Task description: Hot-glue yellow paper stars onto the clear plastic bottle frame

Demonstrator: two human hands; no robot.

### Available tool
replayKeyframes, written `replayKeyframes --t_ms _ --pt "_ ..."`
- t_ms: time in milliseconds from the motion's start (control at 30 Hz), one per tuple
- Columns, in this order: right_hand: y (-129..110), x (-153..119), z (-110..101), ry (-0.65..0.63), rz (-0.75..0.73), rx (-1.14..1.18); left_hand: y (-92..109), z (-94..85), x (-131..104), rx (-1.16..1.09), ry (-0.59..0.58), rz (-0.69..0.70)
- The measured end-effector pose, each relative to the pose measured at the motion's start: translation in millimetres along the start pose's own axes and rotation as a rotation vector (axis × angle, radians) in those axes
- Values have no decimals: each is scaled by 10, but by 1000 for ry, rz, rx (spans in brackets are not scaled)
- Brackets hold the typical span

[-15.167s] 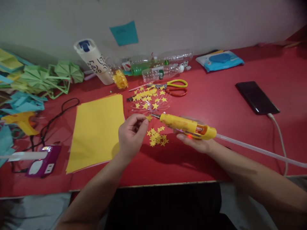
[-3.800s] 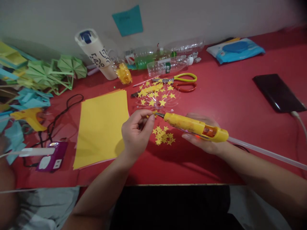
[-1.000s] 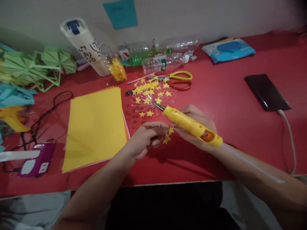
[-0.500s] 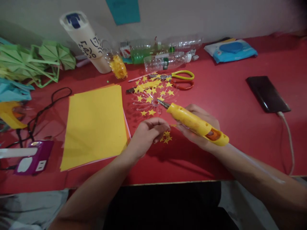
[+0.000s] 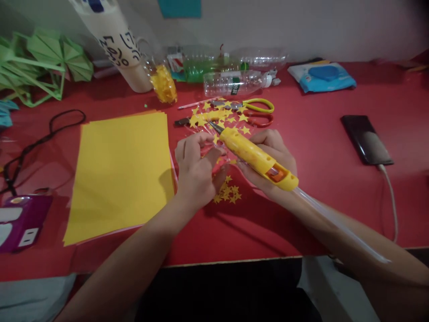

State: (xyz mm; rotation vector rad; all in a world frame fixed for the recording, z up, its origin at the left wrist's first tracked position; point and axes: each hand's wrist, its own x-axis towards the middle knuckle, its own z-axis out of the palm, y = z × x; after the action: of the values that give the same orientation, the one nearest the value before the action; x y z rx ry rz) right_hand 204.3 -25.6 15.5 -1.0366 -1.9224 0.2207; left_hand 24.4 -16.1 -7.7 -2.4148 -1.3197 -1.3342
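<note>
Gripping a yellow pen-shaped hot glue gun [image 5: 256, 156] with an orange trigger, the right hand [image 5: 271, 154] has its fingers wrapped under the barrel; clear glue stick trails back along the forearm. Metal nozzle points up-left, just beside the left fingertips. Left hand [image 5: 197, 167] curled, thumb and fingers pinched together near the nozzle; what they pinch is too small to make out. Small heap of loose yellow paper stars [image 5: 228, 192] lies on the red tabletop [image 5: 318, 210] just below both hands.

Left of the hands: stack of yellow paper sheets [image 5: 122, 172], flat. Far left edge: purple power strip [image 5: 20, 221], black cord [image 5: 40, 138] looping behind it.

Beyond the hands: more yellow stars stuck on a clear plastic piece [image 5: 221, 118], partly hidden. Touching it behind, scissors with yellow and red handles [image 5: 254, 112]. Right: black phone [image 5: 367, 139] with a white cable, well apart.

Back row along the wall: green folded paper shapes [image 5: 40, 62], white cylinder with black markings [image 5: 119, 42], clear plastic bottles [image 5: 234, 80] on their sides, blue wet-wipes pack [image 5: 321, 77].
</note>
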Motion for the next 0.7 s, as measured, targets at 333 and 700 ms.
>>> replayKeyframes --t_ms 333,700 --pt "-10 -11 22 -16 -10 1 36 13 9 -23 48 31" --pt "-10 -6 20 -37 45 18 53 24 18 -68 69 14"
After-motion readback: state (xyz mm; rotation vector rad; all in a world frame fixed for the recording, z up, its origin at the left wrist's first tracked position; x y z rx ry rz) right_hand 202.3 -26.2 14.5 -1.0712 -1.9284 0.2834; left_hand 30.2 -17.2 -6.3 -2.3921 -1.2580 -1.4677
